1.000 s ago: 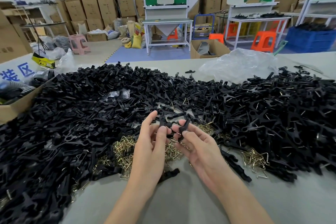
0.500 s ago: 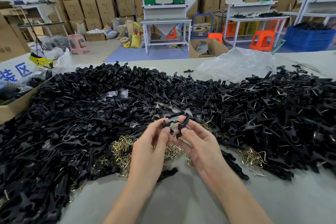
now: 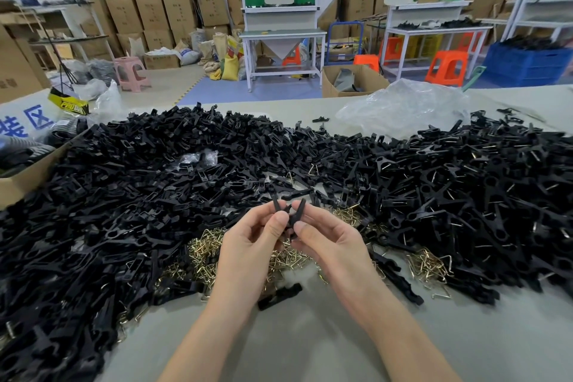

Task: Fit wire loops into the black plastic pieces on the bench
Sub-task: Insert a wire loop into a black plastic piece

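Curled fingers [image 3: 280, 222] of the left hand [image 3: 248, 251] and right hand [image 3: 331, 245] pinch black plastic pieces [image 3: 290, 212], held together in a V above the desk [image 3: 310, 347]. Brass wire loops [image 3: 201, 254] lie beneath the hands, ringed by a wide heap [image 3: 139, 195] of similar black parts.

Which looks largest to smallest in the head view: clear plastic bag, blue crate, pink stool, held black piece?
1. clear plastic bag
2. blue crate
3. pink stool and held black piece look about alike; the stool is farther off, so unranked.
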The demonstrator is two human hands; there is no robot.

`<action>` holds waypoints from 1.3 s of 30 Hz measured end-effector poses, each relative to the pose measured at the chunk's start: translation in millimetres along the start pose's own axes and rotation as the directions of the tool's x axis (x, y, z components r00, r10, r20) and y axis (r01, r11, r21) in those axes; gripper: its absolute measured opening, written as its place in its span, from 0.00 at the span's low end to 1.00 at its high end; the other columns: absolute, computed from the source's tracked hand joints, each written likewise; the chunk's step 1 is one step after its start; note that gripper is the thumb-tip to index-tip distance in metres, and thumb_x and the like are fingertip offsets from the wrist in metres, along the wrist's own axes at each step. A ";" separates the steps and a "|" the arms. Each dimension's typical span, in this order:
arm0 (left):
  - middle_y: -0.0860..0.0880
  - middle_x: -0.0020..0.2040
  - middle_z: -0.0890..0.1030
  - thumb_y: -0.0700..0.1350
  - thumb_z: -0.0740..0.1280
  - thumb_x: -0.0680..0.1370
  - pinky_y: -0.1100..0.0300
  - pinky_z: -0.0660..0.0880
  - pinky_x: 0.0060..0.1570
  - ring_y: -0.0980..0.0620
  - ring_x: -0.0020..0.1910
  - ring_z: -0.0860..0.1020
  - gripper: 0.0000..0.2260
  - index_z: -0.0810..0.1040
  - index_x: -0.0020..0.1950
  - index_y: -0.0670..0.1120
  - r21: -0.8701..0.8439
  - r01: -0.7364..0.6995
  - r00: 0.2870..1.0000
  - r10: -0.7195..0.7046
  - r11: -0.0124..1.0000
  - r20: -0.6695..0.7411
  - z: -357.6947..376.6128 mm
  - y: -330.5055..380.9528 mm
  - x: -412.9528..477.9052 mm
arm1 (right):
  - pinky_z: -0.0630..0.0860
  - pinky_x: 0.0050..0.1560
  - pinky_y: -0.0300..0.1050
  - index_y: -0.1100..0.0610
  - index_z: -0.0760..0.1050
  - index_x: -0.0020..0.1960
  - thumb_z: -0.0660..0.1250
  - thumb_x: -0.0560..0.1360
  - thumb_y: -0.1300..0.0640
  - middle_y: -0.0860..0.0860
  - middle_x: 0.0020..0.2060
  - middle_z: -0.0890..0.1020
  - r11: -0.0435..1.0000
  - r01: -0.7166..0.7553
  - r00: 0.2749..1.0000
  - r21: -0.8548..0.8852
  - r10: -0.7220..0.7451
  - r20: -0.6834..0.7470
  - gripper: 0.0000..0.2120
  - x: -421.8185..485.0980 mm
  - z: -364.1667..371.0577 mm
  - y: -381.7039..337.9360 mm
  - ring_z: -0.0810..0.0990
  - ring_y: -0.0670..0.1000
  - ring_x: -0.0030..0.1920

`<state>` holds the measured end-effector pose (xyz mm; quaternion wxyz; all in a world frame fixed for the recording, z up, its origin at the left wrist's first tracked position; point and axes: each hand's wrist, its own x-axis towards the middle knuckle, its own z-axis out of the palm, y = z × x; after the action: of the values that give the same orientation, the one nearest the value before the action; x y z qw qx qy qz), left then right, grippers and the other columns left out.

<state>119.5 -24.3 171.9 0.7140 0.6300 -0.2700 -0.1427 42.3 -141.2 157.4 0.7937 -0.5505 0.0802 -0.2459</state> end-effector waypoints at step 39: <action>0.54 0.48 0.81 0.52 0.75 0.74 0.49 0.75 0.51 0.46 0.50 0.80 0.07 0.83 0.50 0.53 0.938 -0.301 0.942 0.209 0.174 0.263 -21.2 -14.4 0.2 | 0.80 0.52 0.35 0.43 0.82 0.55 0.70 0.80 0.58 0.43 0.45 0.87 0.958 0.129 0.957 -0.257 -0.189 -0.222 0.10 4.8 -13.8 8.0 0.85 0.42 0.47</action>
<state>133.6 -9.4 156.6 0.1689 0.8751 -0.4265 0.1541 43.4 -152.9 145.5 0.6828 -0.6126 0.1617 -0.3638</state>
